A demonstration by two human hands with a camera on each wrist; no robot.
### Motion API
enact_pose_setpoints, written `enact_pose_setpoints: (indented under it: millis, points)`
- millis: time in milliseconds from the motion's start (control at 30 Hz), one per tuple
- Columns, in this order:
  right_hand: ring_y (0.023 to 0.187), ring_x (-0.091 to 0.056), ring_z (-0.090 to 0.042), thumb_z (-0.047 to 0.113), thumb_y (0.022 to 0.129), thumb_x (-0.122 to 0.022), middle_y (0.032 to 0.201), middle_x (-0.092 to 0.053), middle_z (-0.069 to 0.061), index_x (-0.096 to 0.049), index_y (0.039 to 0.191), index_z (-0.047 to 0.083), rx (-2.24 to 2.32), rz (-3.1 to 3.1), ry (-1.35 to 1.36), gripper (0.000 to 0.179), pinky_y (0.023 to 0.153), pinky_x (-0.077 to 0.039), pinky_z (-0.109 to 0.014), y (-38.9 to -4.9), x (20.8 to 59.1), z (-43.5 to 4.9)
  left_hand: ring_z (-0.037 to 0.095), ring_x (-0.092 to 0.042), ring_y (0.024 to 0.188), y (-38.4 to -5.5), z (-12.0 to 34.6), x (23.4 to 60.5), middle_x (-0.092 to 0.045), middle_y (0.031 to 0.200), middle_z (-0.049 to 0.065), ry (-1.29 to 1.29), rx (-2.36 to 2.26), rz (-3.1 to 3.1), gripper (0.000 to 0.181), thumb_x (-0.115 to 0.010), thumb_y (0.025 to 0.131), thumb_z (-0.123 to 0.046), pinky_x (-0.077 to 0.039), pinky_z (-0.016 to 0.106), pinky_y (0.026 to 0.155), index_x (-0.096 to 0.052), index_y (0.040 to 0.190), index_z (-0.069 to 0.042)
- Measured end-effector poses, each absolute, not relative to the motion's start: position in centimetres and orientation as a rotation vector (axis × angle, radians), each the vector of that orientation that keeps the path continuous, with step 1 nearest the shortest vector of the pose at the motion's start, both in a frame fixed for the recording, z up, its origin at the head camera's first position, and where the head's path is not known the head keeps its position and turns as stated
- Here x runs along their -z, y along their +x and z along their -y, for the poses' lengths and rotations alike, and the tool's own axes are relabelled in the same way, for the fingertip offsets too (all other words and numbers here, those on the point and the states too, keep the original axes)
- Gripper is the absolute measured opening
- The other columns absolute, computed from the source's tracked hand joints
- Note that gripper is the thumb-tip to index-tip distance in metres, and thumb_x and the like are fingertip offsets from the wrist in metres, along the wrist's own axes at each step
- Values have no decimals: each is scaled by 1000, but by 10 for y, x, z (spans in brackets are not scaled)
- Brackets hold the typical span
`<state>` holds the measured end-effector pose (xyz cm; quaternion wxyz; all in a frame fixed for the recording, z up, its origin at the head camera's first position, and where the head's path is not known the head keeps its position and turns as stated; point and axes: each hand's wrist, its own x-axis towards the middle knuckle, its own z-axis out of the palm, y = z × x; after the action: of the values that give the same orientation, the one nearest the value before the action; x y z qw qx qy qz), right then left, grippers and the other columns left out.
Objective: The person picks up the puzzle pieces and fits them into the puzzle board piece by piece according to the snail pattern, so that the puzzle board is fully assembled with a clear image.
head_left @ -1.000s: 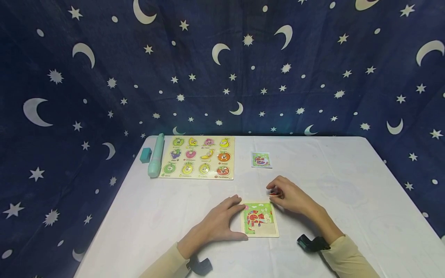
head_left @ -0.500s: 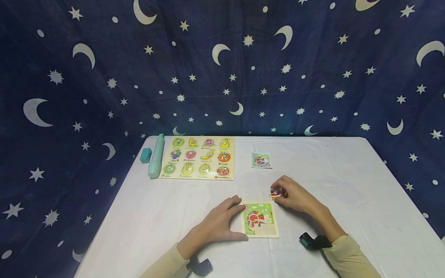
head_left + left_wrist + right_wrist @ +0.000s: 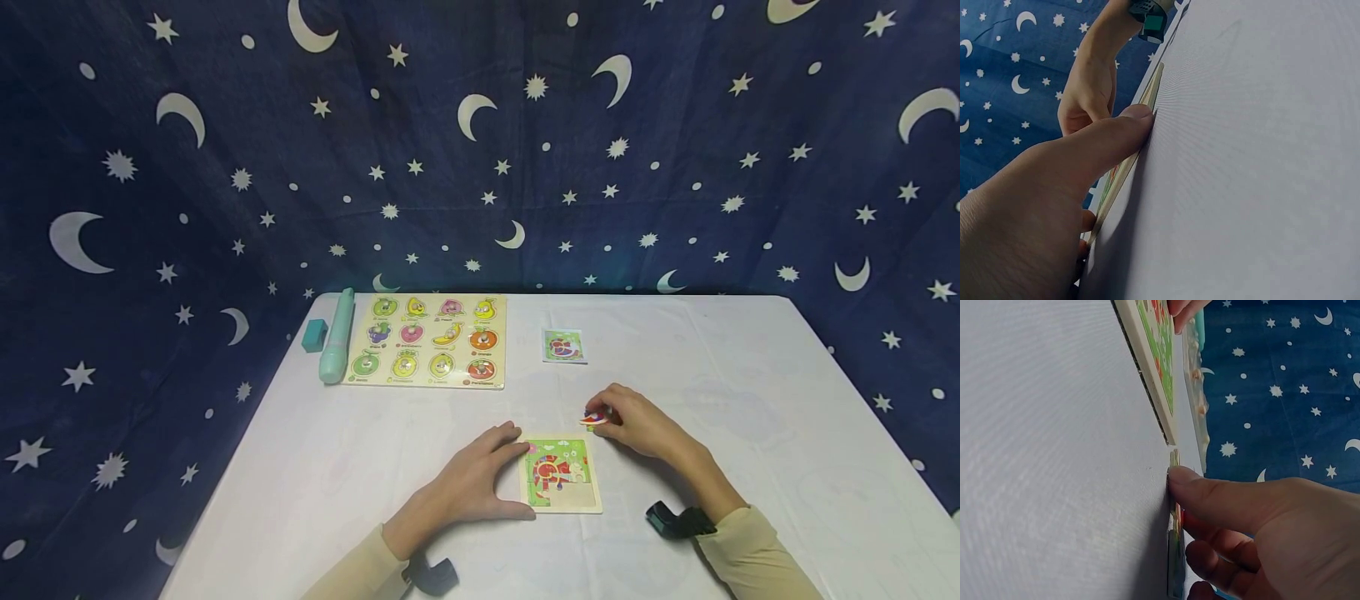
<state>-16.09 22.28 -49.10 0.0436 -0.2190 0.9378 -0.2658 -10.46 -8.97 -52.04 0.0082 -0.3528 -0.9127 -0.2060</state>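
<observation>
A small square jigsaw board (image 3: 573, 498) lies on the white table with a green and red picture partly filling its frame; bare wood shows at its lower right. My left hand (image 3: 480, 477) holds the board by its left side, thumb (image 3: 1138, 112) at the near edge and fingers at the far corner. Just beyond the board's upper right corner, my right hand (image 3: 637, 423) pinches a colourful puzzle piece (image 3: 594, 419) between thumb and fingertips, low over the table. A second thin piece edge (image 3: 1175, 562) shows beside it in the right wrist view, partly behind the fingers.
A small picture card (image 3: 564, 345) lies farther back. At the back left are a fruit picture board (image 3: 427, 342), a mint-green stick-shaped thing (image 3: 339, 337) and a teal block (image 3: 314, 335). A dark star-and-moon cloth (image 3: 480, 167) hangs behind the table.
My right hand has shifted slightly right and the piece has turned in its fingers, showing more of its red and white face. The left hand and the board have stayed put.
</observation>
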Motion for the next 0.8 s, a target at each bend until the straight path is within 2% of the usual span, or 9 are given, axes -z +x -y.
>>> enact_pose_setpoints:
  millis: [200,433,600,800]
  points:
    - [85,-54,-10,14,84,-79,98,-63,2,-71,110,10,795,-2874,-653,27,75,-50,-28,-161,491,-223,20,-41,146,-105,90,520,-48,151,0,-1102,642,2862,87,-74,72,-71,-40,35,119,-57,141,-20]
    - [81,-50,-9,14,82,-81,92,-58,2,-71,107,9,808,-2887,-670,27,70,-45,-24,-161,491,-224,21,-42,146,-105,90,520,-48,151,0,-1109,633,2857,87,-74,73,-72,-39,35,120,-57,141,-20]
    - [79,-49,-9,14,82,-81,89,-57,4,-69,101,13,822,-2881,-648,23,68,-44,-23,-162,491,-224,20,-41,146,-105,90,521,-47,151,-1,-1108,627,2856,87,-74,73,-72,-39,34,120,-57,141,-21]
    - [78,-52,-7,13,87,-76,86,-63,7,-70,97,14,828,-2879,-650,12,69,-48,-25,-162,488,-225,20,-41,146,-105,90,521,-47,151,-1,-1106,631,2860,88,-73,73,-73,-39,35,120,-57,141,-21]
